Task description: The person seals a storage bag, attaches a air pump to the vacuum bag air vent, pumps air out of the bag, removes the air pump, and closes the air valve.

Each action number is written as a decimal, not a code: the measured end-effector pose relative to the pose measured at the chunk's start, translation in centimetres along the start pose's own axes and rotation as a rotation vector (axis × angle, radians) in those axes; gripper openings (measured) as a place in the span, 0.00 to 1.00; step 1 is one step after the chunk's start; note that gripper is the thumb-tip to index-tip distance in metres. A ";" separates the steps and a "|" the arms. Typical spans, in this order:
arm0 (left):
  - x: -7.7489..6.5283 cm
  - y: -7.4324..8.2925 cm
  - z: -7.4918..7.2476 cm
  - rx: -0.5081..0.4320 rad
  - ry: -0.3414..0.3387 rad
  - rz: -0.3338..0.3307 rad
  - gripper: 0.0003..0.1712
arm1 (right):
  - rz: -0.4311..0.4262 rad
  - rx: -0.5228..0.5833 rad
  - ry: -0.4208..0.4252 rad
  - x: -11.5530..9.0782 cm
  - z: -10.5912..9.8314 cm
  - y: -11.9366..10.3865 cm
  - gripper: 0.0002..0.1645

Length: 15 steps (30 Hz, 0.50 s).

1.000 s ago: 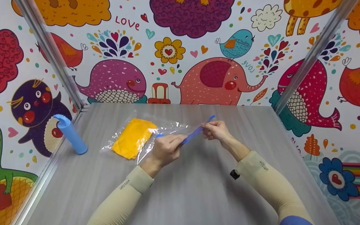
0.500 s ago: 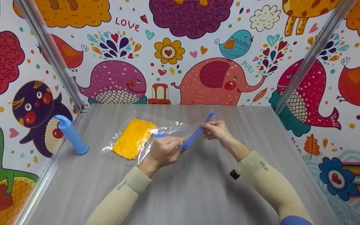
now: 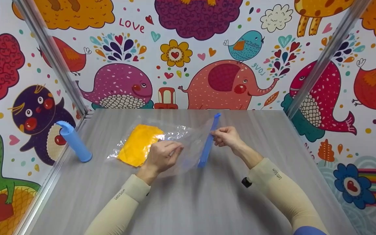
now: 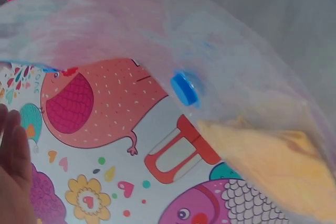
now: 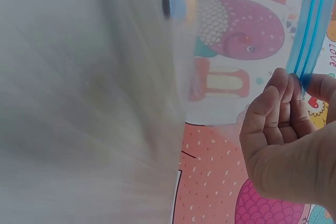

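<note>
Pinching the strip (image 3: 206, 147) of the bag (image 3: 190, 151) above its middle, the right hand (image 3: 227, 136) has the clear film stretching toward nine o'clock. The left hand (image 3: 162, 156), fingers loosely bent, stands apart from the bag in its wrist view; the cloth (image 3: 139, 140) inside lies at its ten o'clock, the pump (image 3: 76, 143) farther off at nine. The table (image 3: 181, 209) spreads toward six o'clock; its far edge meets the wall (image 3: 204, 78) at twelve, just beyond the strip's upper end.
</note>
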<state>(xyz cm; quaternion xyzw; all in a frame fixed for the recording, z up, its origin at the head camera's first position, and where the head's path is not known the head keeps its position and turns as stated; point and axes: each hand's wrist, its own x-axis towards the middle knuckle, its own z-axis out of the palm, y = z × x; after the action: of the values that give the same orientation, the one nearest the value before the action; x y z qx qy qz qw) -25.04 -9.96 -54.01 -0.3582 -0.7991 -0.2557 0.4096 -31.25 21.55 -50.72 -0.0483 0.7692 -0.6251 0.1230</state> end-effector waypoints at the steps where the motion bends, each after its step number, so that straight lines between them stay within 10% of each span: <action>1: -0.1 -0.2 -0.2 0.007 -0.013 -0.044 0.25 | 0.003 -0.005 0.001 0.0 0.0 0.0 0.14; 15: -1.3 -4.9 -2.9 0.090 -0.224 -0.687 0.14 | -0.013 -0.050 0.030 -0.1 -0.6 0.9 0.13</action>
<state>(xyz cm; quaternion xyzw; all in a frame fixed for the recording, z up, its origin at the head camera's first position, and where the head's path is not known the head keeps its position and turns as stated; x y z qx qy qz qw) -26.96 -15.48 -54.11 -0.0761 -0.9232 -0.3021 0.2252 -31.23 22.28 -51.44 -0.0473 0.7861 -0.6070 0.1062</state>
